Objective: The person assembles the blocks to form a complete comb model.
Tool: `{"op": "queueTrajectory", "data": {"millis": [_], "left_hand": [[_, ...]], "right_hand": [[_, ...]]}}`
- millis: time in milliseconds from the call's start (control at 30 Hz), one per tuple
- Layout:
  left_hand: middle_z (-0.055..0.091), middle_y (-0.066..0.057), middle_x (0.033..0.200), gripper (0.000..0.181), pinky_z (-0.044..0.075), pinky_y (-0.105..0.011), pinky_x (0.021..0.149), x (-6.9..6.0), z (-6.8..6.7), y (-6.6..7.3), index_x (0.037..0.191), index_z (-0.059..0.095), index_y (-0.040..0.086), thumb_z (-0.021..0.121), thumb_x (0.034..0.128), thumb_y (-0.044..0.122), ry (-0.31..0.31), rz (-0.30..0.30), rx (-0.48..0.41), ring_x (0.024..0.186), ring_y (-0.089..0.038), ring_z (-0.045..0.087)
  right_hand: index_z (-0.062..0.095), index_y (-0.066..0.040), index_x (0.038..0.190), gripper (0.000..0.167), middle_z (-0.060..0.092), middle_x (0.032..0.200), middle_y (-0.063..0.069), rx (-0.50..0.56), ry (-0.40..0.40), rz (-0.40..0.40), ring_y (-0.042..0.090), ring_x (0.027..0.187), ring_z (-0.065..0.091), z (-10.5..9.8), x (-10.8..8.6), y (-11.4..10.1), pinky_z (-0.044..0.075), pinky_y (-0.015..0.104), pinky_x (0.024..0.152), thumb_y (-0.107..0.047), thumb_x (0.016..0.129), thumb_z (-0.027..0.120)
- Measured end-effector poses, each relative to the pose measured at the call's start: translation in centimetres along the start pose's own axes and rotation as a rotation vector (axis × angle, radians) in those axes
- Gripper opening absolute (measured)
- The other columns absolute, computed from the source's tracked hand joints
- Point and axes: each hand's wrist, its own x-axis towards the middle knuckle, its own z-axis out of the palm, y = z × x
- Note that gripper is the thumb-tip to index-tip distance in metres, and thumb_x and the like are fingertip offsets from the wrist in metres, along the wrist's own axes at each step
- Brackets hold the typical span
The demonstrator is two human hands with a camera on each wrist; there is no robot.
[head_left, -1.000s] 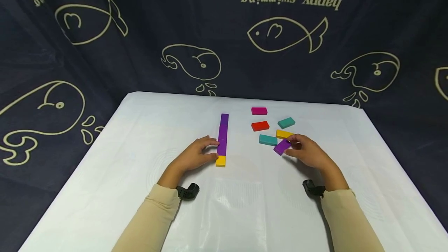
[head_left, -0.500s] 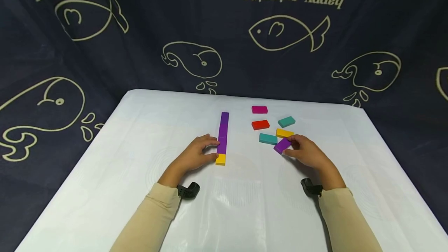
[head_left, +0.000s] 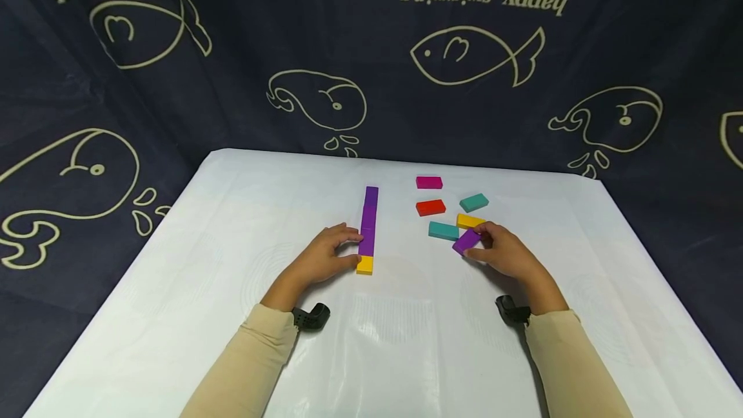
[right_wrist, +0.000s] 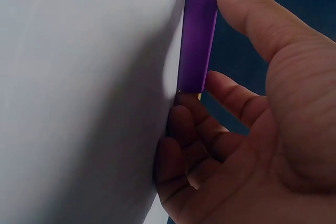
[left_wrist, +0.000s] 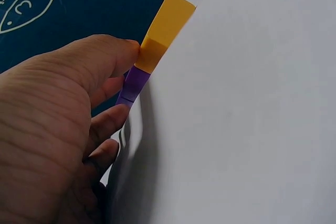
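On the table before me lies a straight row of blocks, set end to end: purple pieces running away from me and a yellow end block at its near end. A seam shows among the purple, though I can't count those pieces surely. As I judge it, this row is the part already done, and the six blocks off to its right are what is left.

Farthest out, level with the row's far end, is a magenta block; nearer me, a red block, with a small teal block farther right of the row. Level with the row's nearer half are a long teal block and a loose yellow block.

My left hand rests along the row's left side, fingers relaxed and apart: the left thumb touches the yellow end block, and a fingertip lies against the purple beyond it. It isn't gripping the row.

My right hand, well to the row's right, pinches a purple block between thumb and fingers. That block slants, just beside the long teal block; whether it is lifted I can't tell.
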Motion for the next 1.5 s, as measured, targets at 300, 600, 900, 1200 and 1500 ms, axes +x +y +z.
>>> {"op": "queueTrajectory", "data": {"millis": [300,600,900,1200,1500], "left_hand": [[0.053,-0.013,0.143,0.042,0.018,-0.058,0.117,0.03,0.07,-0.2,0.128,0.066,0.009,0.073,0.0879,0.021,0.006,0.002,0.001,0.142,-0.037,0.033],[0.051,-0.012,0.146,0.044,0.019,-0.058,0.117,0.11,0.1,-0.09,0.129,0.066,0.01,0.072,0.0883,0.025,-0.008,-0.032,-0.003,0.143,-0.037,0.032],[0.051,-0.012,0.145,0.043,0.021,-0.058,0.116,0.0,0.02,0.2,0.128,0.066,0.01,0.072,0.0885,0.024,-0.004,-0.034,-0.011,0.143,-0.037,0.032],[0.051,-0.012,0.145,0.041,0.019,-0.058,0.117,0.06,0.04,0.16,0.128,0.066,0.011,0.072,0.0888,0.024,0.001,-0.04,-0.003,0.143,-0.037,0.032],[0.052,-0.012,0.144,0.041,0.018,-0.058,0.117,0.1,0.11,0.07,0.127,0.066,0.011,0.072,0.0892,0.025,0.0,-0.04,0.005,0.143,-0.037,0.032]], "right_hand": [[0.051,0.007,0.128,0.057,0.056,0.122,0.024,-0.002,0.01,-0.01,0.036,0.107,0.051,0.08,-0.07,-0.22,0.047,0.051,0.096,-0.026,0.088,0.075],[0.051,0.007,0.128,0.056,0.055,0.115,0.021,-0.003,0.002,-0.012,0.034,0.104,0.05,0.19,-0.08,-0.23,0.047,0.045,0.092,-0.023,0.087,0.075],[0.051,0.006,0.129,0.06,0.054,0.123,0.024,-0.031,0.013,-0.014,0.037,0.108,0.05,0.27,-0.05,-0.09,0.046,0.052,0.097,-0.027,0.086,0.077],[0.05,0.008,0.131,0.064,0.056,0.122,0.024,-0.033,0.029,0.003,0.037,0.107,0.051,0.26,-0.2,-0.04,0.047,0.054,0.097,-0.028,0.086,0.077],[0.052,0.007,0.129,0.062,0.058,0.116,0.022,-0.021,0.054,-0.012,0.035,0.103,0.052,0.34,-0.39,0.17,0.049,0.051,0.093,-0.028,0.085,0.077]]}}
